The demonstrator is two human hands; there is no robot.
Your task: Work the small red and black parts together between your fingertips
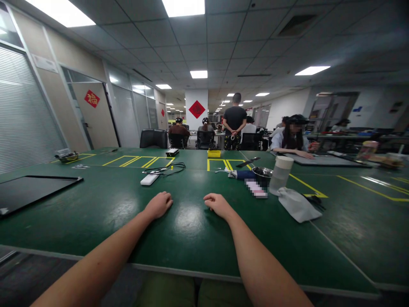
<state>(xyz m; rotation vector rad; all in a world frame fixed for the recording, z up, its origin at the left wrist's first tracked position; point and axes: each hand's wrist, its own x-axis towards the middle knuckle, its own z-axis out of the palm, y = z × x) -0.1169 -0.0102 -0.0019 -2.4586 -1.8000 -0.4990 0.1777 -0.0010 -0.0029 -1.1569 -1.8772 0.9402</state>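
Note:
My left hand [159,204] rests on the green tabletop [188,243] with its fingers curled in, and nothing shows in it. To its right, my right hand [219,204] lies loosely bent, fingers a little apart and holding nothing. A gap of bare table separates the two. Just beyond the left hand is a white power strip [150,178] with a black cable [172,167]. Nearest the right hand are a blurred-out pink and white item [255,188] and a dark blue rolled bundle [245,175].
A clear cylindrical container [280,175], a metal bowl [262,172] and a pale cloth pouch [297,204] stand to the right. A black tray-like panel [35,191] lies left. Yellow tape [140,161] marks the far side. A person [294,136] sits across at right; others are behind.

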